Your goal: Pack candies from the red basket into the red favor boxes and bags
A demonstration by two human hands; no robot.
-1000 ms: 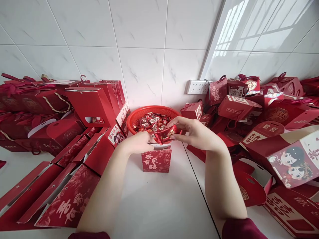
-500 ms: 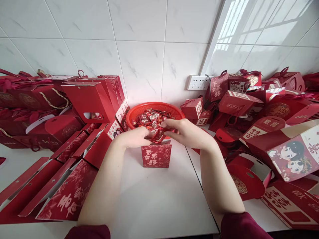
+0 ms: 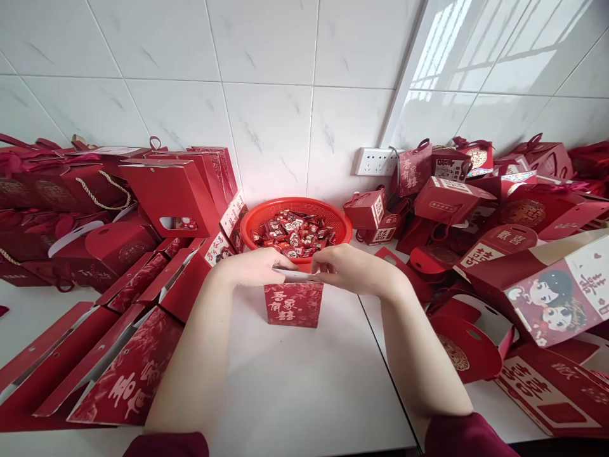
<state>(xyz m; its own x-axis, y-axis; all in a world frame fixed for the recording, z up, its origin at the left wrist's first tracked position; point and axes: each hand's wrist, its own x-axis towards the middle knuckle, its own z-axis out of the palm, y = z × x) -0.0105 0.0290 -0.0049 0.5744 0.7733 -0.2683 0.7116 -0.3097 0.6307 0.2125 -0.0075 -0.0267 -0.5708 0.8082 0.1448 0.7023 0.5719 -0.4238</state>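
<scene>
Wht tbl point(image 3: 309, 387); L hand point(image 3: 259, 265), R hand point(image 3: 354, 268) pinching red box point(image 3: 294, 306) at top; bskt point(image 3: 339, 222) behind

Soft daylight leaves barred glare on the glossy wall tiles point(image 3: 514, 57) at upper right and a faint shadow on the white tabletop point(image 3: 304, 387), while wide-angle distortion stretches the outer gift boxes point(image 3: 559, 295).

Basket point(image 3: 343, 221) at table's point(image 3: 309, 387) back edge — sweets point(image 3: 292, 230) in it, single box point(image 3: 292, 306) before it, stacked boxes point(image 3: 162, 197) toward left edge, box pile point(image 3: 450, 204) toward right edge — wall point(image 3: 266, 127) behind
</scene>
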